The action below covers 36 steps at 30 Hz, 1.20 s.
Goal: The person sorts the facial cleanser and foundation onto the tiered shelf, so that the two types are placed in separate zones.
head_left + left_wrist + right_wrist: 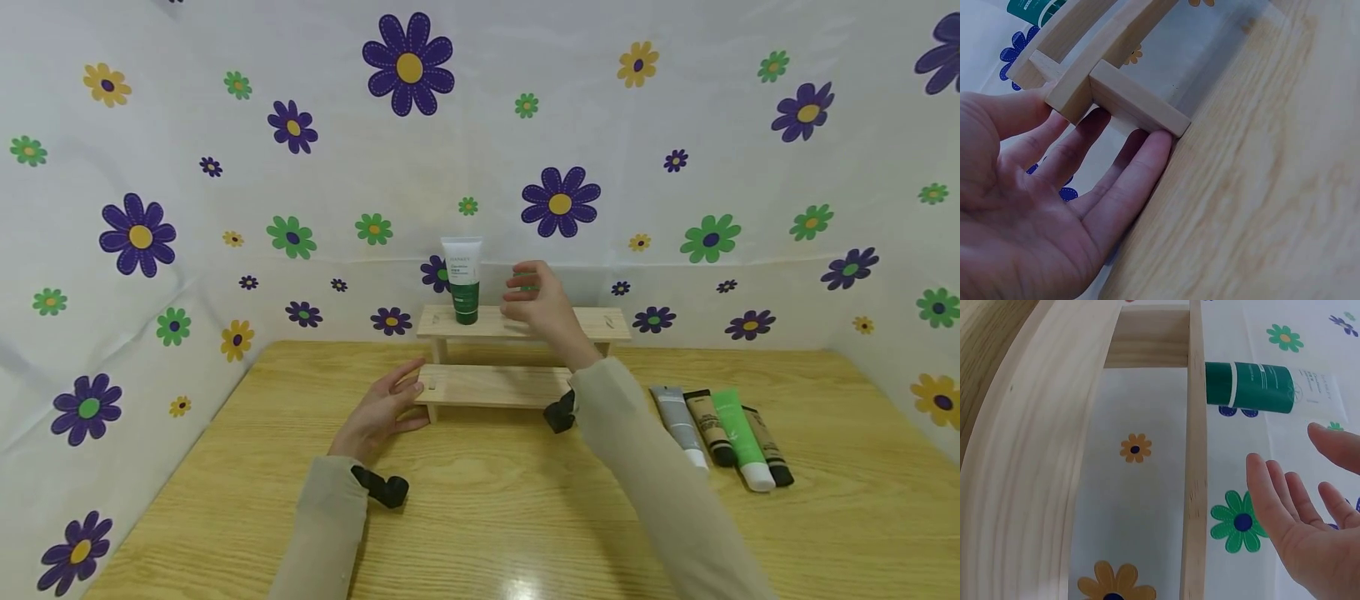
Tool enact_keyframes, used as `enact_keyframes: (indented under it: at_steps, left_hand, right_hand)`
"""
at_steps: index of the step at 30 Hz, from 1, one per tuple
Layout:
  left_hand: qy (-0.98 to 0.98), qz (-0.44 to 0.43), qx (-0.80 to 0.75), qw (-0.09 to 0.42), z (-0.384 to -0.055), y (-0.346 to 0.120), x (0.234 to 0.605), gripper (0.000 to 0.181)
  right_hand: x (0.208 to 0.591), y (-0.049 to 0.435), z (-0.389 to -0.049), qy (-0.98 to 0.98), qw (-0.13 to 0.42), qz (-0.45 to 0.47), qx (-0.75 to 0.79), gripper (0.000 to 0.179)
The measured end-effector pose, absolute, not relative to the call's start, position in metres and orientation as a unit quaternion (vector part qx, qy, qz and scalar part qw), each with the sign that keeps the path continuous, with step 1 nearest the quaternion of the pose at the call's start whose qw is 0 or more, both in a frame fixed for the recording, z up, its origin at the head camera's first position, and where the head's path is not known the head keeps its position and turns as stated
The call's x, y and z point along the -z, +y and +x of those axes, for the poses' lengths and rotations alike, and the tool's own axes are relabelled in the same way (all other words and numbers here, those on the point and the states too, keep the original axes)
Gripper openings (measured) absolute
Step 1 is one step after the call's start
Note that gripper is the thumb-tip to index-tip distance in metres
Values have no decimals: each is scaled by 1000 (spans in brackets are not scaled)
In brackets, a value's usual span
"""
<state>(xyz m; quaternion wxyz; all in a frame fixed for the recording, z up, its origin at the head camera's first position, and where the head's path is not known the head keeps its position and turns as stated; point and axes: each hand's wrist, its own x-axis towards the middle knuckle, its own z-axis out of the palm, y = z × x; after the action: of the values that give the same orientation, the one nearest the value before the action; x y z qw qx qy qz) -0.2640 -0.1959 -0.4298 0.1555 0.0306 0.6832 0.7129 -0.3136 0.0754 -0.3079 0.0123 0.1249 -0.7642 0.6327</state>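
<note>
A two-step wooden shelf (495,383) stands at the back of the table. On its upper step, toward the left, a white and green squeeze tube (462,279) stands upright on its dark green cap. My left hand (382,412) touches the left end of the lower step; in the left wrist view its thumb meets the board's end and its extended fingers (1138,169) rest against the leg. Above the upper step my right hand (542,304) is held with fingers parted and slightly bent, apart from the tube and holding nothing, as the right wrist view also shows.
Right of the shelf several tubes lie side by side on the wooden table (465,517): a grey tube (678,421), a green tube (741,437) and tan tubes with black caps. A flower-printed white cloth (480,150) hangs behind and at the sides.
</note>
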Motion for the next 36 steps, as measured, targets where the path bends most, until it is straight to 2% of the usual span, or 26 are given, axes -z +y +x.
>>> enact_keyframes:
  at_steps: [24, 36]
  left_hand:
    - [683, 37, -712, 158, -265, -195, 431, 56]
    - [686, 30, -711, 155, -264, -195, 432, 54]
  right_hand:
    - [315, 148, -286, -758, 27, 116, -642, 58]
    - [320, 184, -272, -769, 53, 125, -625, 54]
